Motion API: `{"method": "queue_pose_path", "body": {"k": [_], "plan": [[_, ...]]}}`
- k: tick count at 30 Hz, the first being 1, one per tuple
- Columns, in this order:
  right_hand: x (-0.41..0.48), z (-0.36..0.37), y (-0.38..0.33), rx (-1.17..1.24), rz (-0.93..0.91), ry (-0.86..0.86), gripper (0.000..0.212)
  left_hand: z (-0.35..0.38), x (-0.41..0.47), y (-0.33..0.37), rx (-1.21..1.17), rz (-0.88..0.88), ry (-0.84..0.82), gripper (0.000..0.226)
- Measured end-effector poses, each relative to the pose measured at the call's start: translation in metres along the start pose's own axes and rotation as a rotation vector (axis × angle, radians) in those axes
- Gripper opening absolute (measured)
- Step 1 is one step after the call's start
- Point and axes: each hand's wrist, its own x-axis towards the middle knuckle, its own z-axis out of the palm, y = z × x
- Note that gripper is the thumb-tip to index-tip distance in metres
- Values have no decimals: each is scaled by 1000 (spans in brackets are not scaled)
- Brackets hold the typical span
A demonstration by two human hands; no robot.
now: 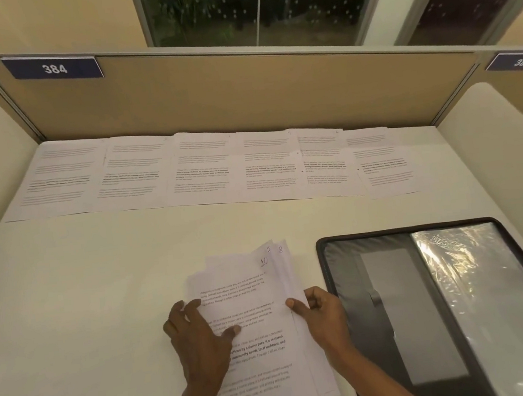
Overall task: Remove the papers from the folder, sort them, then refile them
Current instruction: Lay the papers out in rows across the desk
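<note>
While the left hand (201, 343) presses flat with its fingers spread on the one fanned stack of papers (251, 299), the right hand (322, 317) pinches the stack's right edge, thumb on top. Three numbered corners show. One open black folder (348, 269) lies just right of the stack. Six columns of sheets (202, 165) line the back of the desk (101, 279), some overlapping.

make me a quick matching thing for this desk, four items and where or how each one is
1 row of papers
2 loose stack
3 folder
4 384 sign

A lying open, right of the stack
B on the partition, upper left
C along the desk's far edge
D left hand on it, right hand at its edge

Pairs: 1-C, 2-D, 3-A, 4-B
</note>
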Motion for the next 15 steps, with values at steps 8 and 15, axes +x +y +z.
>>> {"method": "queue_pose_path", "body": {"k": [8,15], "plan": [[-2,-4,-2,-71,-74,86,51,-1,-1,1,15,7,-26,106],[-3,-1,-1,-122,-65,77,56,-5,-5,-4,-6,52,-41,105]]}}
